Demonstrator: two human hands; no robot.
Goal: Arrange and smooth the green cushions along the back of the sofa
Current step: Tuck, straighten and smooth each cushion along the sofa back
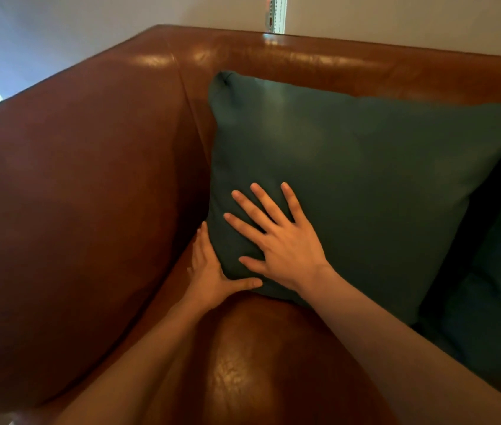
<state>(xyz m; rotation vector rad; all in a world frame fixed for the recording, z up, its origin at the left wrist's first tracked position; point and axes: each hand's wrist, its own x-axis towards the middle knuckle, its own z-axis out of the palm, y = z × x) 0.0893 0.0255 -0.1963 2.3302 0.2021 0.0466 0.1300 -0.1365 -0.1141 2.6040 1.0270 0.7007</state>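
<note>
Cushion [365, 167] leans upright against sofa back [304, 56], in the left corner. Right hand [283, 240] spread flat on its lower front; left hand [209, 271], fingers straight, braces its bottom-left corner. Second cushion [494, 296] lies rightward.

The green cushion [365, 179] leans against the sofa back [304, 56] and fills the corner, its left edge close to the armrest [74, 194]. The narrow gap there is taken by the left hand [209, 271], wedged between cushion and armrest. The right hand [279, 237] lies flat across the cushion's lower front. A second green cushion [494, 302] blocks the right side, touching the first. Open room lies on the seat [243, 363] in front and above the sofa back.
</note>
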